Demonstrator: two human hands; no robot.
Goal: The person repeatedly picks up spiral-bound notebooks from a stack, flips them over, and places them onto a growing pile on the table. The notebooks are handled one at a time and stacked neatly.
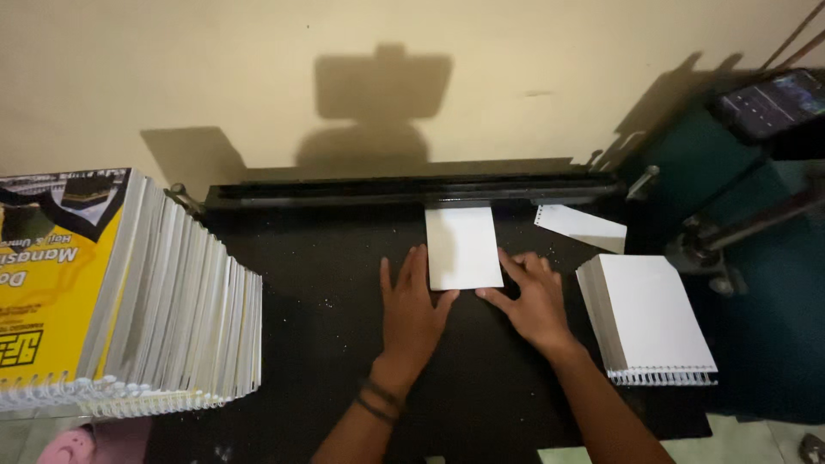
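- A small white rectangular stack of paper sheets [463, 247] lies flat on the black work table [326, 283], its far edge pushed under the long black metal bar of the punching machine [404, 191] along the wall.
- The left hand [412, 311] rests just left of that stack, fingers spread flat and open, fingertips touching its left edge and near corner; it grips nothing.
- The right hand [534, 301] lies just right of the stack, fingers open and loosely curled, index tip at the near right corner.
- Step in hand, as I judge it: squaring and seating the sheets against the bar. The next move calls for an even push from both sides, so the stack stays straight.
- Right of the stack lies a thicker white pad with a comb-bound edge [651, 322]; a loose white paper strip [582, 227] lies between them, nearer the bar.
- Well left of the stack leans a fanned pile of spiral-bound booklets with yellow covers [129, 301].
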